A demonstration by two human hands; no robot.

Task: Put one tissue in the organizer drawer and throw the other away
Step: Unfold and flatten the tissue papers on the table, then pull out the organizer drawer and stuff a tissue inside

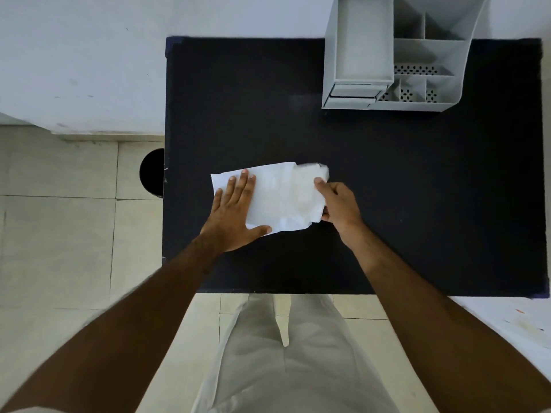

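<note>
A white tissue (283,195) lies spread on the black table (417,189), with what looks like a second tissue bunched at its right end (316,172). My left hand (235,213) presses flat on the tissue's left part, fingers spread. My right hand (337,204) pinches the tissue's right edge between thumb and fingers. The grey organizer (393,55) stands at the table's far right; its drawer (351,95) at the front left looks closed. A black round bin (152,172) sits on the floor just left of the table, half hidden by the table edge.
A white wall runs behind the table. Beige floor tiles (59,234) lie to the left. My light trousers (283,353) show below the table's near edge. A white surface (521,320) is at the lower right.
</note>
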